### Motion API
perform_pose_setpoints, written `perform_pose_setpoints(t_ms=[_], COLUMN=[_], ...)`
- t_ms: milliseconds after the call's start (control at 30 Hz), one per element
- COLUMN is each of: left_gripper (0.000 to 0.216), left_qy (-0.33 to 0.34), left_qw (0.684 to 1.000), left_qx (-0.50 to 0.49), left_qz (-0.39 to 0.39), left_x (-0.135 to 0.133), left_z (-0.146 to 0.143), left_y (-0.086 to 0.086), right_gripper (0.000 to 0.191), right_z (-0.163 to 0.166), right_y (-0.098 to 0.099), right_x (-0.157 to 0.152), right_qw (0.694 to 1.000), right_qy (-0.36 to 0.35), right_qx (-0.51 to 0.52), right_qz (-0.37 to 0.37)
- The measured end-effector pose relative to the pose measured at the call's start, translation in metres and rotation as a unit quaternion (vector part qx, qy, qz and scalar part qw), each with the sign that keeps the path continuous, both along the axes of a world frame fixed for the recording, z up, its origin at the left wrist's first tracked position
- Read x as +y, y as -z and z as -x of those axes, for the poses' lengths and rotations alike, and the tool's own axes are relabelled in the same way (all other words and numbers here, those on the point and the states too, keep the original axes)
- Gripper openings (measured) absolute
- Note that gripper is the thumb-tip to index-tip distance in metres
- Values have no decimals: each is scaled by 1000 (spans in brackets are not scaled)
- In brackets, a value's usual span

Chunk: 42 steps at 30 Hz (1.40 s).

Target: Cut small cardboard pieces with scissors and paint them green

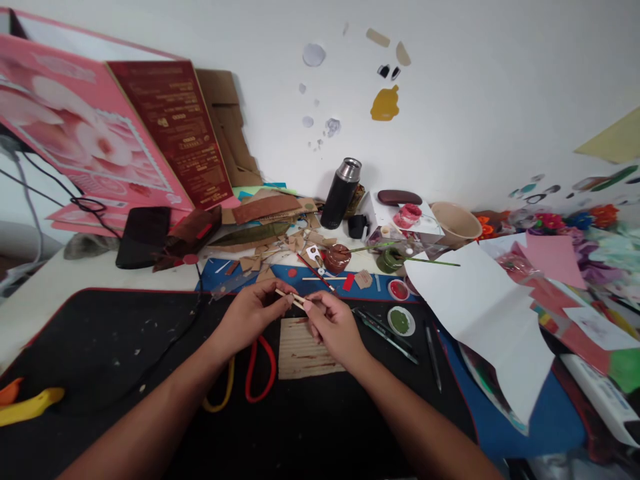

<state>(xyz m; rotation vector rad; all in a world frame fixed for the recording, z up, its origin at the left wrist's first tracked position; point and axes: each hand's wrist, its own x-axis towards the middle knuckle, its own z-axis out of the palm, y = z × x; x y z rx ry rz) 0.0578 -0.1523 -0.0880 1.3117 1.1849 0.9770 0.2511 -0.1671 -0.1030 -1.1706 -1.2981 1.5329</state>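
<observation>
Both hands meet over the black mat (150,320), pinching thin pale sticks (296,300) that look wooden. My left hand (257,310) grips their left end between thumb and fingers. At the right end, my right hand (333,323) pinches them too; whether they are joined is too small to tell. Under my right hand lies a piece of corrugated cardboard (303,357) with reddish-brown streaks. Scissors with one red handle loop (262,373) and one yellow loop lie partly hidden below my left hand and forearm.
Paint jars (337,258), a green paint lid (401,321), cutter knives (387,333) and a pen (432,357) surround my hands. Behind stand a black thermos (341,193) and cardboard scraps (270,250). White paper (480,313) lies right, a pink box (90,120) stands left.
</observation>
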Motion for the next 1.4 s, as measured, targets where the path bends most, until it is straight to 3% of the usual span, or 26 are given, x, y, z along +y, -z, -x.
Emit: perform_pose_setpoints(t_ms=[200, 433, 667, 933, 1133, 1400], left_gripper=[34, 30, 41, 44, 41, 38], left_qy=[4, 11, 28, -5, 55, 59], left_qw=[998, 1000, 989, 985, 986, 987], left_qx=[-55, -25, -124, -153, -122, -119], left_qz=[34, -12, 70, 78, 103, 93], left_x=[0, 0, 0, 0, -3, -4], left_z=[-2, -3, -4, -1, -6, -8], left_y=[-2, -4, 4, 7, 0, -6], right_gripper=[30, 32, 37, 43, 46, 48], right_z=[3, 2, 4, 3, 2, 1], right_y=[1, 4, 4, 5, 4, 4], right_x=[-4, -7, -13, -19, -18, -20], right_qw=[1000, 999, 998, 997, 997, 997], right_qy=[-16, -37, -47, -42, -37, -45], right_qx=[8, 27, 42, 43, 45, 28], right_qz=[14, 26, 31, 52, 53, 48])
